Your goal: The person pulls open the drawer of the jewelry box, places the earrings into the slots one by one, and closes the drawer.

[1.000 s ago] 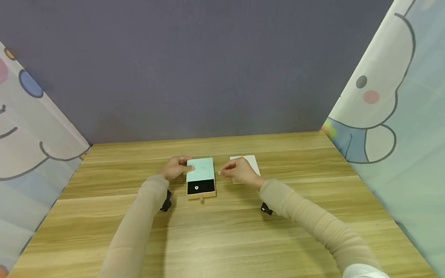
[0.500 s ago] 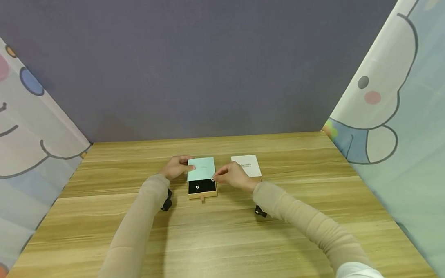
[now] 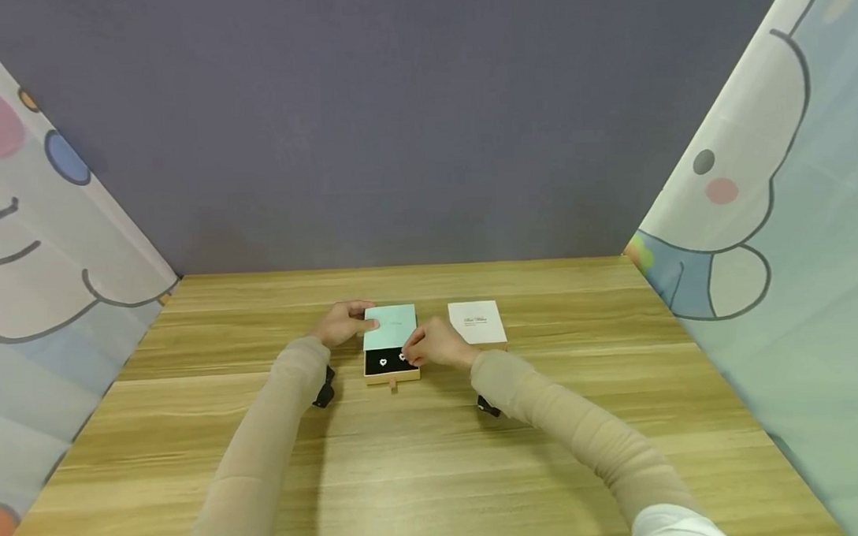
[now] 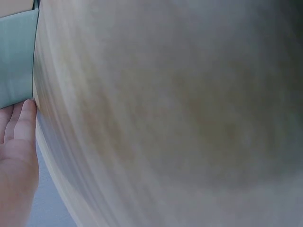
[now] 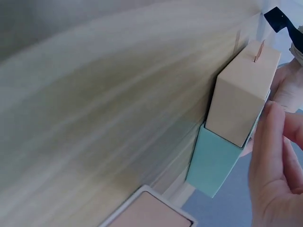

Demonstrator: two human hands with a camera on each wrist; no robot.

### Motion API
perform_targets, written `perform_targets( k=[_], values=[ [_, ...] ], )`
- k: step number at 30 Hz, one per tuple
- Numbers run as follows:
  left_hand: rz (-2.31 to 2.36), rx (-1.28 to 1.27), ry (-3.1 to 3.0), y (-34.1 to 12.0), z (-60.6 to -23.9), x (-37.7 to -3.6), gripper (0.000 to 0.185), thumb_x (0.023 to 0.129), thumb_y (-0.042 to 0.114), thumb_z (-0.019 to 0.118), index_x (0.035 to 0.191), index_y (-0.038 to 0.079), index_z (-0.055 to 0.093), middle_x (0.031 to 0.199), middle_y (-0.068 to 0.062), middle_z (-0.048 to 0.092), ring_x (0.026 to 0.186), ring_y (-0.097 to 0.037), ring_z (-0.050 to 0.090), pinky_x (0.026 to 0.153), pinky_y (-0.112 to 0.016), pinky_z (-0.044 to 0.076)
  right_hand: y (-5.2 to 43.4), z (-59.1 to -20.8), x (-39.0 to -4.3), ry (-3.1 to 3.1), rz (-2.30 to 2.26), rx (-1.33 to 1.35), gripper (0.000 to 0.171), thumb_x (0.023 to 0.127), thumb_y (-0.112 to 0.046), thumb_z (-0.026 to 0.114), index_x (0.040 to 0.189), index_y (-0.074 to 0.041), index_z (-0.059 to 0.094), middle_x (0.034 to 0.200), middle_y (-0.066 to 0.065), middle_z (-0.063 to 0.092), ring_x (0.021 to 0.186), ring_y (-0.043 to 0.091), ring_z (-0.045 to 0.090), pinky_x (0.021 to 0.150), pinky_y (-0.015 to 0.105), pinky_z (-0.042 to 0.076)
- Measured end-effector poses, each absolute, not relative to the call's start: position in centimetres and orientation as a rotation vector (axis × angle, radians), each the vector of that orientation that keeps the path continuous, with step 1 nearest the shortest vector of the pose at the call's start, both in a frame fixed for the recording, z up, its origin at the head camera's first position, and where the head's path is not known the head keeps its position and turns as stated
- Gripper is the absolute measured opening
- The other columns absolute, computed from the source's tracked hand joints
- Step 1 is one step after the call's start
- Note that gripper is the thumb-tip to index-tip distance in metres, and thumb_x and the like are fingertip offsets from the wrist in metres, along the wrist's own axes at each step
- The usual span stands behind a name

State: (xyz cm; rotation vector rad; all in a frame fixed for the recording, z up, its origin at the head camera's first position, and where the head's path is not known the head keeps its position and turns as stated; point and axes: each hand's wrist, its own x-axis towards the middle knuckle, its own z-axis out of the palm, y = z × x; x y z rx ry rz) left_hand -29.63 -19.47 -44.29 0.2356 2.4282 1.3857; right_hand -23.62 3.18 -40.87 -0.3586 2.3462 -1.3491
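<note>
My left hand [image 3: 340, 324] holds the mint-green sleeve [image 3: 394, 323] of a drawer-style jewelry box by its left side, thumb on top. Partly out toward me, the tan drawer [image 3: 393, 377] shows a black lining with a small silvery heart-shaped earring [image 3: 383, 362] on it. A second earring [image 3: 402, 356] is pinched between the thumb and fingertips of my right hand [image 3: 437, 344], at the lining's right part. Whether it touches the lining I cannot tell. In the right wrist view the drawer's wall [image 5: 236, 106] hides both earrings.
A white lidded box [image 3: 477, 323] with dark lettering stands right of the jewelry box, behind my right hand. Both sit on a wood-grain table [image 3: 408, 474] with a dark grey wall [image 3: 396, 143] behind. Black wrist-camera straps [image 3: 324, 388] hang under the forearms.
My right hand has moved left and toward me with the earring, from beside the white box to over the drawer's lining. The white box is now uncovered. My left hand stays on the sleeve.
</note>
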Motion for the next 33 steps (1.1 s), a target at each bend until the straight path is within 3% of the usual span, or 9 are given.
perform_targets(
  k=[11,33],
  values=[
    [1.402,0.219,2.429,-19.5,-44.1,-29.5,0.059,0.086,0.028,0.065,0.136,0.007,0.042,0.141,-0.018,0.038,0.130,-0.034,0.034,0.104,-0.047,0.034,1.4,-39.7,-23.7,2.490,-1.033,-0.396,0.009,0.080,-0.002,0.064,0.076,-0.003,0.071,0.068,0.004,0.067,0.057,0.011,0.064,0.063,0.028,0.056],
    [1.412,0.215,2.419,-19.4,-44.1,-29.4,0.058,0.086,0.027,0.065,0.136,0.007,0.043,0.140,-0.017,0.040,0.129,-0.034,0.036,0.104,-0.047,0.035,0.7,-40.2,-23.7,2.517,-1.008,-0.296,0.011,0.083,0.001,0.060,0.077,0.001,0.069,0.069,0.006,0.067,0.054,0.012,0.063,0.058,0.026,0.056]
  ],
)
